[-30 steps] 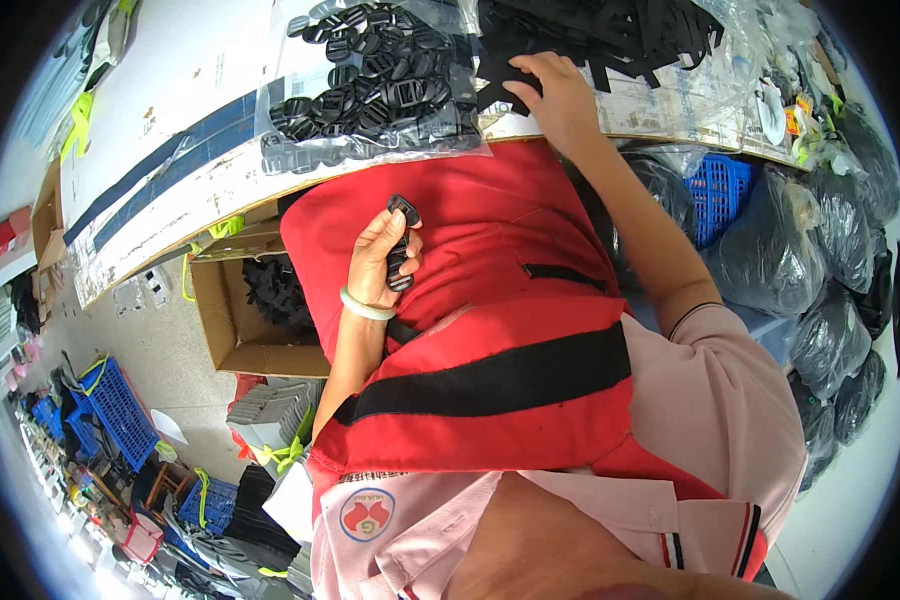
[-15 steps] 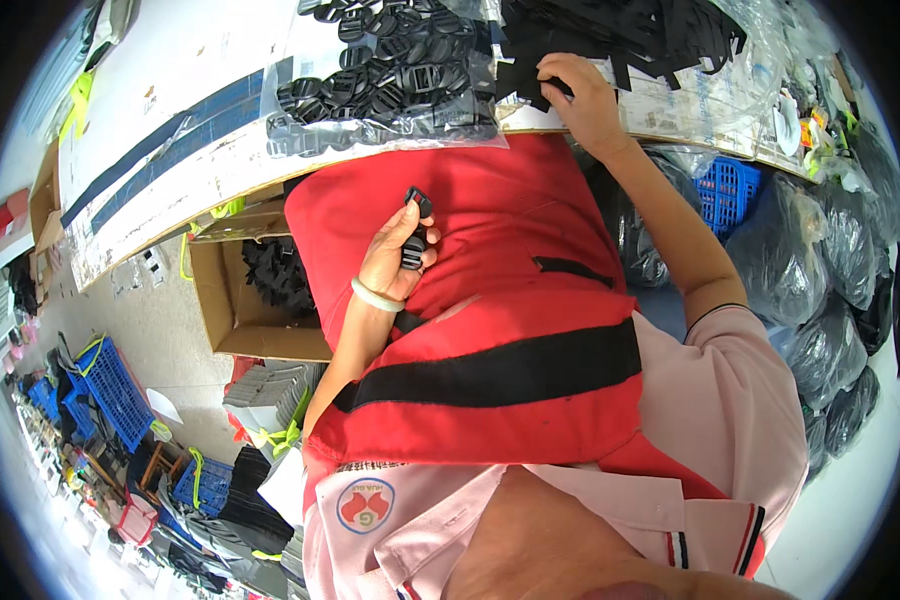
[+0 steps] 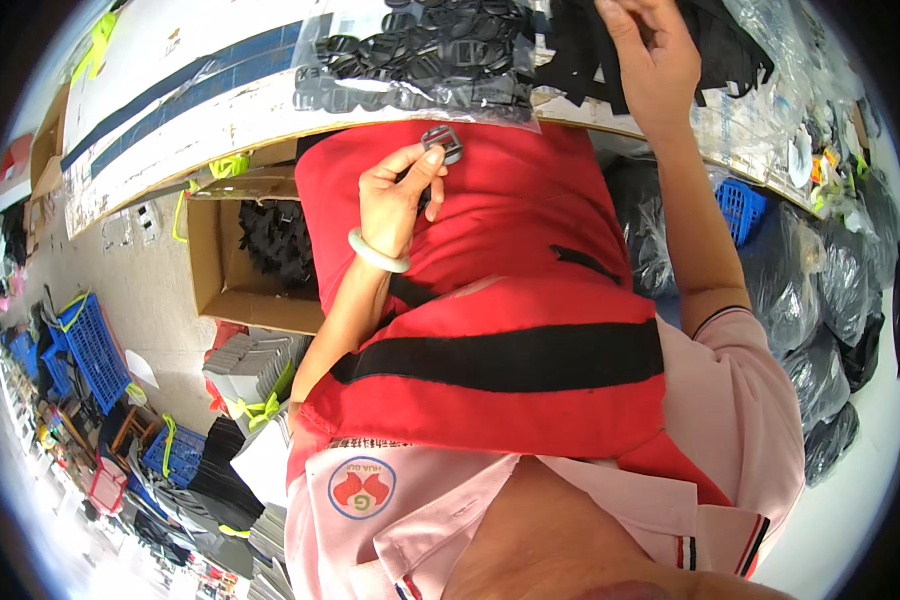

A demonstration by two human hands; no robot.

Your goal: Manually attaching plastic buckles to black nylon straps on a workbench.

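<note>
My left hand (image 3: 395, 200), with a pale bangle at its wrist, pinches a black plastic buckle (image 3: 442, 145) between thumb and finger. It is held over my red apron (image 3: 510, 220), just below the table edge; whether the palm holds another buckle is hidden. My right hand (image 3: 660, 65) reaches over a pile of black straps (image 3: 580, 60) at the far side. Its fingers are curled toward the thumb at the upper picture edge, and I cannot make out what is between them. Left of the straps, many black buckles (image 3: 460, 50) lie in a clear plastic bag (image 3: 518, 112).
The white table (image 3: 210, 125) has dark blue stripes and a worn front edge. Below it at left stands an open cardboard box (image 3: 260, 312) with black pieces inside. Dark plastic bags (image 3: 820, 385) and a blue basket (image 3: 740, 210) are at right; blue crates (image 3: 95, 350) stand farther left.
My right hand has moved farther right and away across the strap pile. My left hand has brought the buckle up toward the table edge and turned it. The whole view has shifted slightly.
</note>
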